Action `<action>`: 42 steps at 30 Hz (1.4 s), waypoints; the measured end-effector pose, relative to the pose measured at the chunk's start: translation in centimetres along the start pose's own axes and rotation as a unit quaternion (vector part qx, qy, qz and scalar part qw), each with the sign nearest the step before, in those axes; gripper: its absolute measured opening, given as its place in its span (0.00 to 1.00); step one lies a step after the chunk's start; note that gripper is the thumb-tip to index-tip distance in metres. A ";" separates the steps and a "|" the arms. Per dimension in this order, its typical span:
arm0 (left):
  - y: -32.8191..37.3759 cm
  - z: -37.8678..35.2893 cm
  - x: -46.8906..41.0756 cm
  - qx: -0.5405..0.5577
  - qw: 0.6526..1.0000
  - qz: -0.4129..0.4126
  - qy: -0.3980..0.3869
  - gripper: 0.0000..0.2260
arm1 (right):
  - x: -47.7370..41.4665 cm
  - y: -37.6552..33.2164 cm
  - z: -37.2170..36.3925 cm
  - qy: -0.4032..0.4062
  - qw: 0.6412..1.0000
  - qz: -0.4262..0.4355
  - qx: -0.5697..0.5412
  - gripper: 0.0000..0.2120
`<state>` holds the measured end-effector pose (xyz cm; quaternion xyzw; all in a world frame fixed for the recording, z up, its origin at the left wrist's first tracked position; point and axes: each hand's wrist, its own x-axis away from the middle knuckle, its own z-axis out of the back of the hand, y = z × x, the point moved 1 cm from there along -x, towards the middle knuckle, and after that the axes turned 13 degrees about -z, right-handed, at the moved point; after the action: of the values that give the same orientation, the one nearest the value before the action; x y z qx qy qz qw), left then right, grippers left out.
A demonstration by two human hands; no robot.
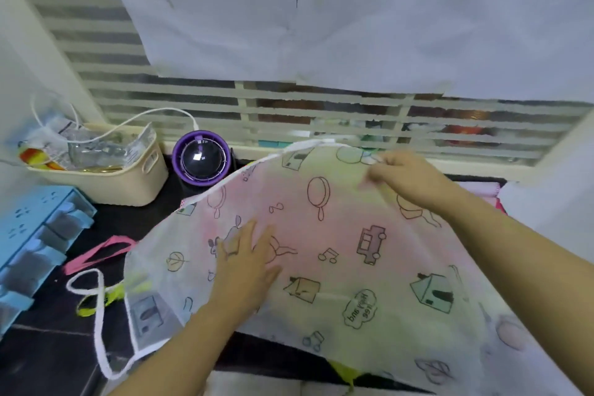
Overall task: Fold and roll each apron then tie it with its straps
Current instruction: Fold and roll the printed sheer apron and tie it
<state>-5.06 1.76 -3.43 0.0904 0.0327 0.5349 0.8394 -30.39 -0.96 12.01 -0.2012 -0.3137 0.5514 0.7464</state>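
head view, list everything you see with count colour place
apron: one, white with cartoon prints, table centre
strap loop: one, white, left of apron
pink strap: one, pink, left on table
basket: one, cream, back left
round gadget: one, purple, beside basket
drawer unit: one, blue, left edge
table: one, dark, beneath apron
hanging cloth: one, white, top
left hand: one, flat on apron
right hand: one, pinching apron's far edge

We find a cream basket [128, 185] and a purple fan [201, 158] blocking the back-left corner, with a blue drawer unit [35, 235] along the left edge. We see dark tabletop [135, 219] between these and the apron [353, 267], crossed by a pink strap [96, 255] and a white strap [100, 325].
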 end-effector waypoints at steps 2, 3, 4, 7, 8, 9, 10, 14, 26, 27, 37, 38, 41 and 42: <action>0.1 2.7 -0.2 0.003 0.999 -0.005 0.044 0.34 | 2.4 -2.4 2.2 0.048 0.998 0.025 -0.028 0.13; 0.1 4.0 -0.3 0.002 0.998 -0.005 0.066 0.34 | 3.5 -3.5 3.1 0.070 0.996 0.044 -0.045 0.14; 0.1 5.6 -0.2 0.005 0.996 -0.007 0.087 0.34 | 4.7 -4.8 4.0 0.093 0.992 0.062 -0.062 0.14; 0.2 9.2 0.4 0.063 0.985 -0.016 0.161 0.30 | 7.2 -7.8 5.7 0.152 0.975 0.094 -0.132 0.12; 0.1 10.4 1.1 0.074 0.975 -0.032 0.209 0.27 | 8.2 -8.9 6.2 0.165 0.968 0.102 -0.158 0.12; 0.2 11.3 1.8 0.064 0.958 -0.070 0.272 0.24 | 9.1 -9.9 6.5 0.178 0.960 0.112 -0.183 0.12; 0.5 12.0 2.6 0.045 0.934 -0.133 0.328 0.19 | 10.1 -10.9 6.6 0.185 0.955 0.115 -0.200 0.12; 2.7 12.4 6.2 0.041 0.869 -0.379 0.316 0.06 | 12.8 -14.1 5.4 0.208 0.941 0.129 -0.234 0.10; -1.5 10.3 9.5 0.474 0.877 0.061 -0.040 0.46 | 22.3 -21.4 7.8 0.346 0.867 0.209 -0.293 0.11; -1.6 10.5 8.8 0.525 0.848 0.076 -0.005 0.48 | 22.7 -21.5 8.4 0.364 0.853 0.204 -0.314 0.07; 3.1 11.9 4.3 0.672 0.726 0.139 0.040 0.61 | 26.7 -19.5 15.5 0.497 0.717 0.190 -0.450 0.13; 3.6 11.4 3.6 0.671 0.728 0.137 0.023 0.66 | 27.0 -19.0 16.2 0.510 0.706 0.179 -0.457 0.13; 4.8 9.6 2.0 0.674 0.722 0.154 -0.012 0.68 | 27.8 -16.9 18.3 0.549 0.678 0.145 -0.467 0.13; 5.0 8.9 1.9 0.679 0.713 0.173 -0.011 0.66 | 27.8 -16.3 18.8 0.561 0.670 0.128 -0.469 0.13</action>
<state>-7.36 4.54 6.28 0.6460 0.3620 0.5036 0.4450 -26.54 19.50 42.95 -0.8345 -0.0240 0.2046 0.5110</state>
